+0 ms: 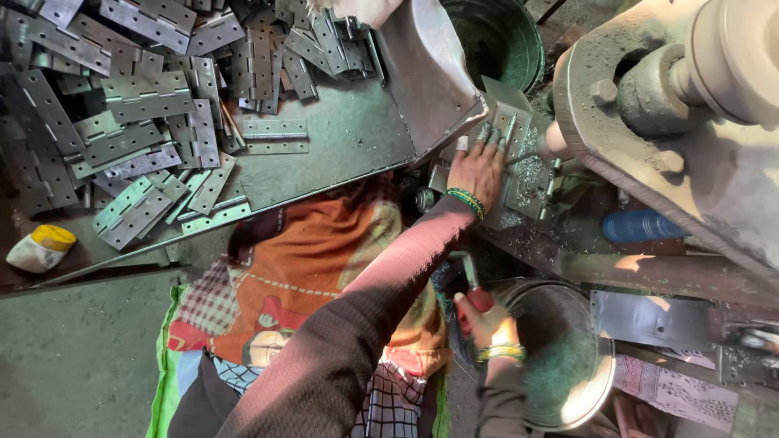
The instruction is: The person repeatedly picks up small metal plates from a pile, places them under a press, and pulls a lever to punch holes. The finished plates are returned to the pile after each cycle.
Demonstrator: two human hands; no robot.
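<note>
While pinning a hinge [513, 138] flat on the jig [527, 174], left hand [477, 170] spreading fingers wide for steadiness. Right hand [484, 318] wrapping closed around the red-gripped lever [471, 284], ready beside the pan [560, 357].

Hands — left [477, 170] flat, right [479, 318] clenched
</note>
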